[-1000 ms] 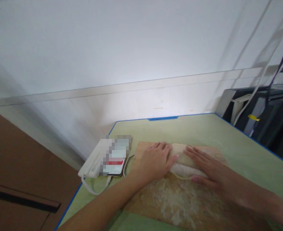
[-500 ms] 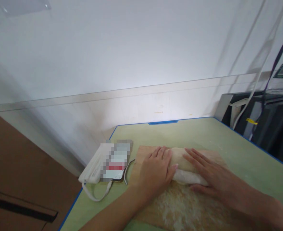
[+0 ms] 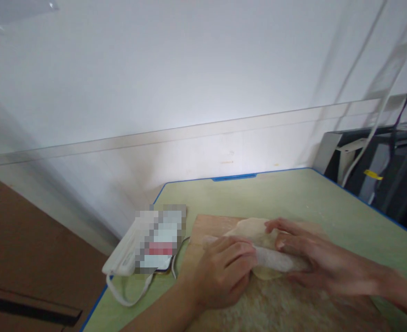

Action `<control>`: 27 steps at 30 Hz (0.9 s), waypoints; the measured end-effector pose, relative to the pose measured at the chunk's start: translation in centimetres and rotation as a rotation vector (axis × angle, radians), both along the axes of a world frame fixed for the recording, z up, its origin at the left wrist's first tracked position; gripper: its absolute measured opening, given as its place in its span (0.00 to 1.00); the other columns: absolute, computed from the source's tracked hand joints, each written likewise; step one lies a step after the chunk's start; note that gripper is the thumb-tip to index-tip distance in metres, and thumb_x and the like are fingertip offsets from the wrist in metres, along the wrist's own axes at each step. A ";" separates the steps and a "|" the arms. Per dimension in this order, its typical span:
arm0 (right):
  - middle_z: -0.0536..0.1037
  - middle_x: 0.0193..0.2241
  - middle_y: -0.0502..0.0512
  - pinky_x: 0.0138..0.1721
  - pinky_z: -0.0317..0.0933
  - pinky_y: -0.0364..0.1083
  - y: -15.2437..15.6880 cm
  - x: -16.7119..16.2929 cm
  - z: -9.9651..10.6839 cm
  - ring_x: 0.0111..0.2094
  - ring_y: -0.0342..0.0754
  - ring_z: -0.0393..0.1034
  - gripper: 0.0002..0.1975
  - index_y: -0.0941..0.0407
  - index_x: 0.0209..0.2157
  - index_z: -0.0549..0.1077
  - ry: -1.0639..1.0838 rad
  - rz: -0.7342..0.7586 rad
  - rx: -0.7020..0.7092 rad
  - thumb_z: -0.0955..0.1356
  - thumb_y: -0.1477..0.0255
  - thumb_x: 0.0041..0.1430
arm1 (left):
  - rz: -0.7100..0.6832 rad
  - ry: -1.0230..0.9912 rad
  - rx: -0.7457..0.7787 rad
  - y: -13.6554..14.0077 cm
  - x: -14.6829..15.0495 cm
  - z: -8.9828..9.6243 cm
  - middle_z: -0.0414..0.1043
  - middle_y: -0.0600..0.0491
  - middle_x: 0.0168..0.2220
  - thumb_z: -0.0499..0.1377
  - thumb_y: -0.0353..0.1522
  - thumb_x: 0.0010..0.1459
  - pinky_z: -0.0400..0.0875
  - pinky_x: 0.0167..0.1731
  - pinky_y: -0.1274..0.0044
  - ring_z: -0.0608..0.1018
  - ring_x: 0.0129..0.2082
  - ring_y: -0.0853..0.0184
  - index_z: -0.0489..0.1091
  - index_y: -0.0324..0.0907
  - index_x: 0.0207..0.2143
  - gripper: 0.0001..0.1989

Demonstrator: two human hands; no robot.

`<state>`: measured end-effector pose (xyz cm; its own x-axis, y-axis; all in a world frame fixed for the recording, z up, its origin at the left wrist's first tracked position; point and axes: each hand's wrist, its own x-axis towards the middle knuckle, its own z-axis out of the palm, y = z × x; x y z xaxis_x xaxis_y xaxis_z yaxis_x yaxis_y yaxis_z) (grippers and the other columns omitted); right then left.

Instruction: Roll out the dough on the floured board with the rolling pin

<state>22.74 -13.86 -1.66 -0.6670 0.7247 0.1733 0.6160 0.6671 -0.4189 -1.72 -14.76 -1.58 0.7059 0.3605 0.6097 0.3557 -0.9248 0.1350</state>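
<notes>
A flattened sheet of pale dough (image 3: pixel 253 228) lies on a floured wooden board (image 3: pixel 206 224). Across the dough rests a whitish rolling pin (image 3: pixel 274 259), dusted with flour. My left hand (image 3: pixel 226 269) is closed round the left part of the pin, fingers bent over it. On the right part, my right hand (image 3: pixel 303 251) straddles the pin, its curled fingertips on the dough beyond and its thumb on the near side; it is slightly blurred. Some dough shows below the pin, and the pin's right end is hidden under the right hand.
Left of the board, a phone (image 3: pixel 162 246), partly pixelated, rests against a white case (image 3: pixel 127 249) with a strap. The green tabletop (image 3: pixel 275 189) has a blue edge and meets a white wall. Dark equipment (image 3: pixel 390 170) with cables stands at the right.
Both hands have gone from lying flat with fingers stretched over the dough to curling round the pin. More of the pin shows. The view has shifted slightly.
</notes>
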 end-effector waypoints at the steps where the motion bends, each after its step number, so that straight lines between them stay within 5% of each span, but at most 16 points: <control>1: 0.65 0.52 0.54 0.50 0.57 0.55 0.1 0.1 0.0 0.54 0.57 0.56 0.12 0.50 0.38 0.70 0.020 -0.017 -0.011 0.65 0.68 0.50 | 0.004 0.032 -0.006 0.1 0.0 0.0 0.72 0.48 0.38 0.49 0.24 0.56 0.67 0.44 0.75 0.71 0.43 0.67 0.66 0.38 0.36 0.09; 5: 0.68 0.46 0.54 0.45 0.61 0.52 0.8 0.3 0.1 0.46 0.54 0.64 0.10 0.52 0.31 0.72 0.133 -0.041 -0.128 0.65 0.62 0.50 | 0.033 0.135 -0.012 0.3 0.1 0.3 0.69 0.48 0.46 0.51 0.30 0.59 0.62 0.50 0.73 0.67 0.50 0.65 0.68 0.39 0.35 0.07; 11: 0.72 0.38 0.56 0.38 0.64 0.51 1.5 0.4 0.1 0.39 0.54 0.68 0.23 0.55 0.31 0.73 0.482 -0.081 -0.434 0.61 0.50 0.49 | 0.027 0.213 0.030 0.3 -0.1 0.0 0.70 0.50 0.46 0.53 0.38 0.59 0.61 0.51 0.76 0.66 0.51 0.66 0.70 0.41 0.33 0.11; 17: 0.77 0.38 0.56 0.40 0.64 0.56 1.6 1.3 -1.2 0.40 0.60 0.70 0.20 0.52 0.38 0.74 0.681 -0.363 -0.514 0.62 0.55 0.51 | 0.036 0.260 0.048 0.5 0.1 -0.7 0.72 0.52 0.40 0.50 0.28 0.60 0.65 0.43 0.78 0.70 0.45 0.68 0.68 0.40 0.33 0.07; 27: 0.76 0.28 0.52 0.35 0.63 0.44 1.5 0.5 -0.6 0.31 0.48 0.69 0.12 0.55 0.28 0.76 1.058 -0.307 -0.884 0.68 0.61 0.46 | -0.007 0.259 0.264 0.4 0.9 -0.7 0.72 0.53 0.33 0.48 0.26 0.62 0.66 0.35 0.77 0.73 0.36 0.69 0.67 0.36 0.34 0.09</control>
<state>23.21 -12.33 -2.25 -0.3075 0.9467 -0.0961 -0.1772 -0.1562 -0.9717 -0.87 -14.33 -2.23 0.8507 0.2095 0.4821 0.3407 -0.9181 -0.2024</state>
